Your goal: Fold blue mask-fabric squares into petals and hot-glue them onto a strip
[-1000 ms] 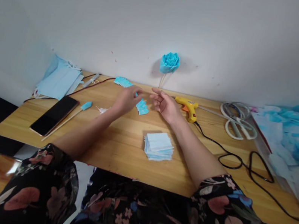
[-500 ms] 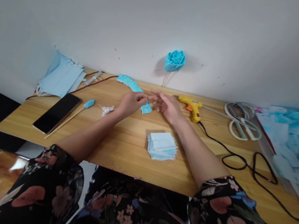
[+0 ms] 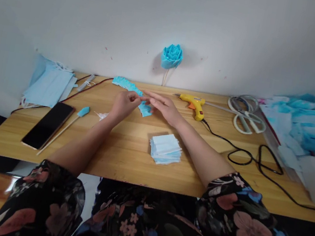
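Note:
Above the middle of the table, my left hand (image 3: 125, 105) is closed in a pinch at the fingertips of my right hand. Anything small between its fingers is hidden. My right hand (image 3: 163, 107) has its fingers stretched out to the left, open, with the tips touching the left hand. Just behind and beneath both hands runs a curved row of blue folded fabric pieces (image 3: 146, 110). Nearer to me lies a stack of pale blue mask-fabric squares (image 3: 165, 148). A blue fabric rose (image 3: 172, 56) on thin sticks stands by the wall.
Right of my hands lie a yellow glue gun (image 3: 196, 105) with a black cord, scissors (image 3: 249, 123) and a heap of blue fabric scraps (image 3: 313, 128). On the left are face masks (image 3: 48, 85), a phone (image 3: 48, 125) and a stick with a blue tip (image 3: 83, 111).
My hands have come together, the left pinching at the right fingertips, where earlier there was a gap. The right fingers have straightened. The view has shifted slightly.

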Tool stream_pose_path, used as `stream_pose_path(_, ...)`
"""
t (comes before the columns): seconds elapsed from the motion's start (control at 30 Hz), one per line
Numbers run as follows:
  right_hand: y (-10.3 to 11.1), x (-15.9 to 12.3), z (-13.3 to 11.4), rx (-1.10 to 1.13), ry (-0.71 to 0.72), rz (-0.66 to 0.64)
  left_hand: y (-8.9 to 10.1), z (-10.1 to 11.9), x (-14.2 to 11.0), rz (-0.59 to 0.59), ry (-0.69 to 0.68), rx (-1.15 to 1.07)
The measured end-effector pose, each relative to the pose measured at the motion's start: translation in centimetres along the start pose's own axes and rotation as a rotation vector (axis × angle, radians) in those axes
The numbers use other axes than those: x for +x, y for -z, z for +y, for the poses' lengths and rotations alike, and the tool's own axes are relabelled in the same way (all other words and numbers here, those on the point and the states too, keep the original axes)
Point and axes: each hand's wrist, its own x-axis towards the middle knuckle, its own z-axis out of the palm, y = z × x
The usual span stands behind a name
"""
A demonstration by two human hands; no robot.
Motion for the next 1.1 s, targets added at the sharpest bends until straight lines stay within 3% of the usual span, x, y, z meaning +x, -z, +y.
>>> stream_pose_path(0.17, -0.7, -0.2, -0.6, -0.067, 0.136, -0.063, 0.3, 0.0, 0.3, 0.062, 0.028, -0.069)
stream_pose_path(0.33, -0.2, 0.0, -2.3, 0.021, 0.122, 0.12, 0.8, 0.1, 0.7, 0.099, 0.085, -0.152)
stream_pose_path(0.53, 4.4, 0.1, -3.9, 0.012, 0.043, 0.351, 1.5, 0.1, 1.5, 0.057, 0.088, -0.35)
stream_pose_path(0.7, 8.0, -3.6, -4.2, -0.111, 0.002, 0.46, 3.6, 0.9, 1.9, 0.155, 0.006, -0.395)
stream_pose_path(0.8, 8.3, -6.1, -3.8, -0.198, -0.062, 0.411, 5.2, 1.8, 1.7, 0.229, -0.038, -0.354)
stream_pose_path(0.93, 6.8, -8.5, -3.2, -0.349, -0.094, 0.249, 7.4, 2.2, 0.1, 0.186, -0.028, -0.207)
stream_pose_path(1.1, 4.2, -10.6, -4.1, -0.55, -0.045, 0.052, 10.3, 0.4, -3.2, 0.129, 0.018, -0.04)
